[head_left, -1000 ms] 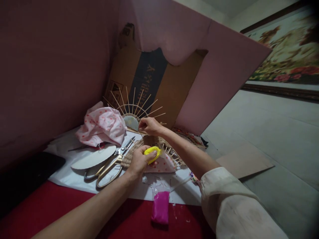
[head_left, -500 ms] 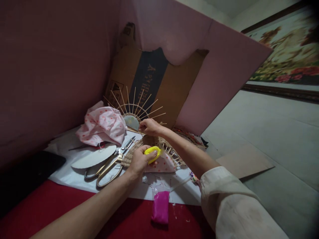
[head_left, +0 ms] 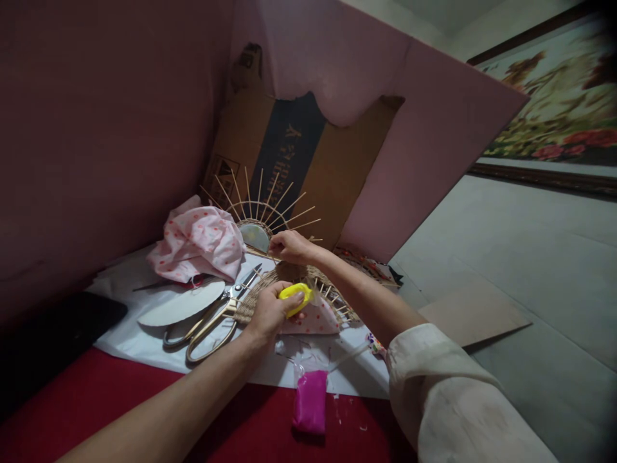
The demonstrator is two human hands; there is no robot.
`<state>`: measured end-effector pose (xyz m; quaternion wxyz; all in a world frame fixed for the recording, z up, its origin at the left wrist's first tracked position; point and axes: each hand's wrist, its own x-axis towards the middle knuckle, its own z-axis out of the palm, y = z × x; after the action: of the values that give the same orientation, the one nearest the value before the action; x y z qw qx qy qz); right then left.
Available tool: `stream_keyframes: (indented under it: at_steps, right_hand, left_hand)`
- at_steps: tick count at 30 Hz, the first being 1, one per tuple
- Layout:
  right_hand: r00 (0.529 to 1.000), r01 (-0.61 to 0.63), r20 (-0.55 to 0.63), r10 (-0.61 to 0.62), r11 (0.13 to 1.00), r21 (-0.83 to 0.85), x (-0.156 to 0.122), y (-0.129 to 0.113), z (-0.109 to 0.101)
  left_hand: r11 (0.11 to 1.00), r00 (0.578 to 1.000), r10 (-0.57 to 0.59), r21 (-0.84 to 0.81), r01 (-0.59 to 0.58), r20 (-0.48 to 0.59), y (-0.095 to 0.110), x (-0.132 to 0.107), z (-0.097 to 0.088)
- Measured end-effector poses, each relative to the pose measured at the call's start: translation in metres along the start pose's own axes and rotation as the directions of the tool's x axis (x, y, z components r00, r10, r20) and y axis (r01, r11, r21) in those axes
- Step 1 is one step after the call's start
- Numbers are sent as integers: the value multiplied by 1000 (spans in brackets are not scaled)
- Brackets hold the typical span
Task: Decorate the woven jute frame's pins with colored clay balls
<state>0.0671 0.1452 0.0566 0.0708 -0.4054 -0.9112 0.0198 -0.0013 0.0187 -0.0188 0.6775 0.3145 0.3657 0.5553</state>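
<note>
My left hand (head_left: 270,308) grips a yellow clay packet (head_left: 293,299) with a clear plastic end. It is above a woven twine piece (head_left: 248,305) with short sticks along its edge and pink dotted cloth (head_left: 321,318) on it. My right hand (head_left: 290,247) is farther back, its fingers pinched together; what they hold is too small to make out. Just behind it, a fan-shaped stick frame (head_left: 276,209) with a round pale centre leans against cardboard. Large scissors (head_left: 226,308) lie partly open to the left of my left hand.
A magenta clay packet (head_left: 311,402) lies on the red cloth (head_left: 231,421) in front. Crumpled dotted fabric (head_left: 197,238) and a white oval card (head_left: 183,305) are on the left. Cardboard (head_left: 332,167) stands behind, between pink panels (head_left: 424,122). A wrapped lollipop (head_left: 375,344) is at right.
</note>
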Motion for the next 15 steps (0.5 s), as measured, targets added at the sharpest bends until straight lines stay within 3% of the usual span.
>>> stream_keyframes:
  at_steps: [15]
  right_hand:
    - [1000,25,12,-25,1000,0,0,3,2]
  left_hand:
    - [1000,1000,16,1,-16,9,0,0,0]
